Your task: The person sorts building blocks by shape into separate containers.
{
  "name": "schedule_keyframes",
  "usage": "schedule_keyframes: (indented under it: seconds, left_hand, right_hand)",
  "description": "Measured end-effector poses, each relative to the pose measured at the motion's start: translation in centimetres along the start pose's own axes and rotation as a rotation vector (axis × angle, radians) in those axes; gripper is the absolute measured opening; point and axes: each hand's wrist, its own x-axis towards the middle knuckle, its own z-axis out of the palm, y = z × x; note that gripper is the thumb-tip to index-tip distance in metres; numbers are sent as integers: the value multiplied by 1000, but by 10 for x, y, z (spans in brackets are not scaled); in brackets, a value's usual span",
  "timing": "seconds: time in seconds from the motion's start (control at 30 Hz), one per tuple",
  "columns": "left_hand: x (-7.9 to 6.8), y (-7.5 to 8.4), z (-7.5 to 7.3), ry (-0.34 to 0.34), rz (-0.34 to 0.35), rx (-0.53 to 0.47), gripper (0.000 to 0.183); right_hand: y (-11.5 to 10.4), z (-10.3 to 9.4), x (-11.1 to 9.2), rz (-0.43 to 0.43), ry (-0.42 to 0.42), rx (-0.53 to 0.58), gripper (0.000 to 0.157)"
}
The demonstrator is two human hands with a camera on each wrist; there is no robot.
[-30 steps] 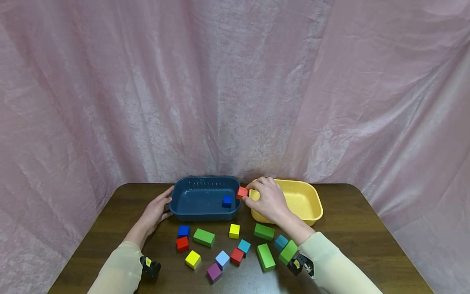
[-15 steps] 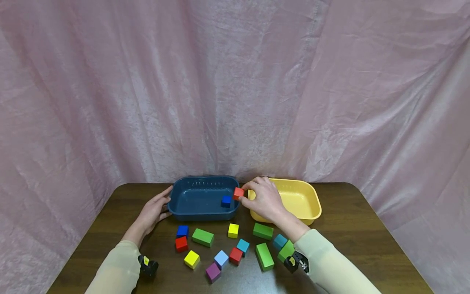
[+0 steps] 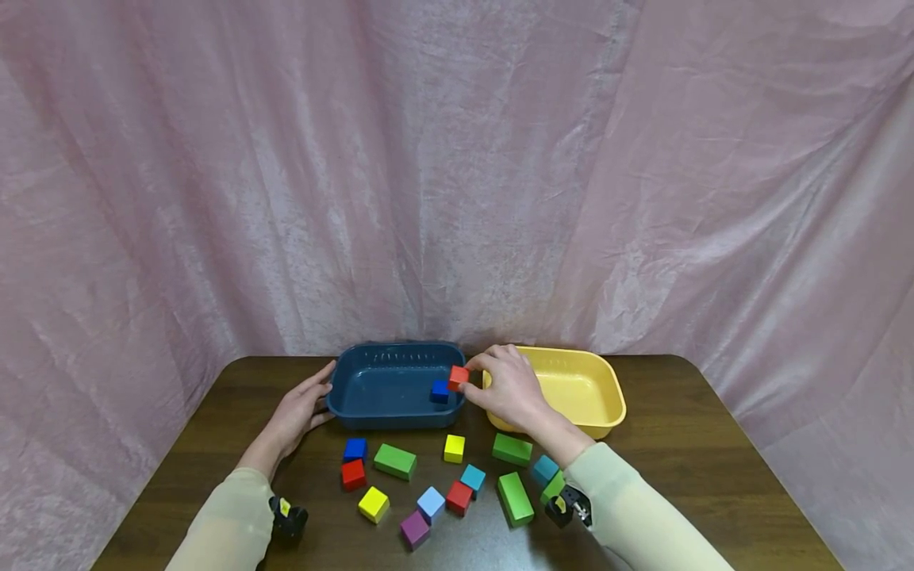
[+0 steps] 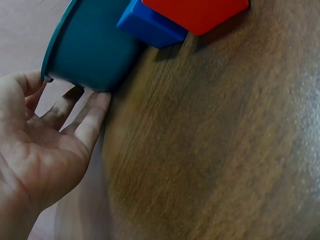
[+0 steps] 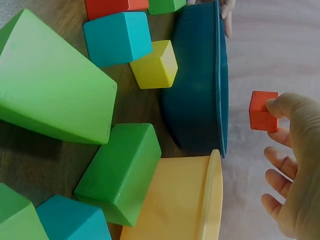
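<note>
Between thumb and forefinger, my right hand (image 3: 510, 386) pinches a red cube (image 3: 458, 378), held over the right end of the dark blue basin (image 3: 396, 421). The right wrist view shows the red cube (image 5: 263, 111) raised above the rim, the other fingers loosely bent. A blue cube (image 3: 439, 391) lies inside this basin, near its right wall. My left hand (image 3: 296, 412) touches the basin's left end with extended fingers. In the left wrist view, the fingertips (image 4: 101, 100) rest against the outer wall of the basin (image 4: 92, 47).
A yellow basin (image 3: 616, 396) stands just right of the blue one. In front lie loose blocks, among them a yellow cube (image 3: 454, 449), a green block (image 3: 395, 461), a purple cube (image 3: 415, 529) and a second red cube (image 3: 353, 474). A pink curtain (image 3: 457, 174) hangs behind the table.
My right hand has moved left with the red cube, from the gap between the basins to over the blue basin's right end. My left hand stays at the basin's left side.
</note>
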Motion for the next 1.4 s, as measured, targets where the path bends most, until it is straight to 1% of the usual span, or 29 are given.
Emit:
schedule_keyframes:
  seconds: [0.4,0.73,1.1,1.27,1.4]
  left_hand:
    - [-1,1,0,-17,5,4,53]
    - [-1,-3,1,-8,-3,7,54]
    - [1,-3,2,-12,8,-4,54]
    - [1,-1,5,-15,3,-15,55]
    - [0,2,7,-10,1,-13,54]
  right_hand:
    - [-4,6,3,3,-9,-15,26]
    - [-6,13,4,-15,-29,-13,28]
    - [-9,16,7,8,-68,-29,29]
    - [-8,18,7,18,-87,-43,37]
    - [-5,15,7,25,-62,-40,41]
